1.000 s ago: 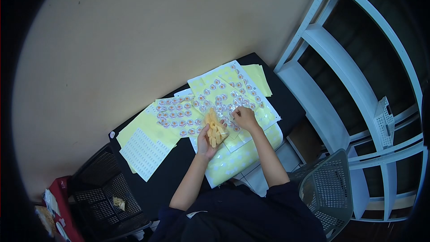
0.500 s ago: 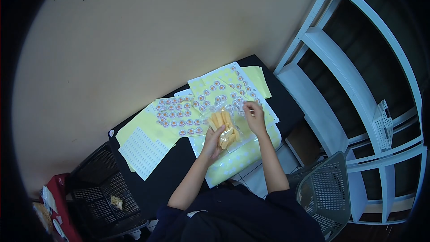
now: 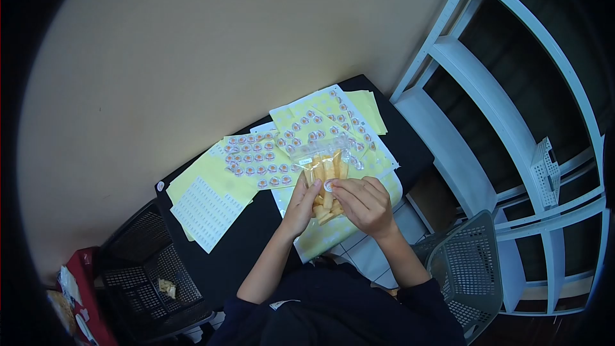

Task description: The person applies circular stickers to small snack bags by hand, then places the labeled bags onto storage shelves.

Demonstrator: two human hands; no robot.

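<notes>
A clear plastic bag of yellow snack sticks (image 3: 328, 165) is held upright over the front of the table. On its left side, my left hand (image 3: 298, 208) grips it with the thumb across the front. My right hand (image 3: 366, 202) pinches a small round sticker (image 3: 328, 185) against the front of the bag. A small whitish label (image 3: 305, 161) shows near the bag's top left. Behind the bag lie yellow sheets of round stickers (image 3: 253, 165), some partly overlapped. A sheet of small printed labels (image 3: 208, 213) rests at the left.
The black table (image 3: 266, 221) stands against a beige wall (image 3: 224, 45). At left is a black basket (image 3: 144, 298) with a small packet (image 3: 167, 288) inside, beside a red bag (image 3: 86, 282). A grey-green basket (image 3: 474, 269) and a white shelf rack (image 3: 490, 93) are at right.
My right hand has come down and left from the sticker sheets to the bag, bringing a round sticker to its front. The bag has turned more upright in my left hand.
</notes>
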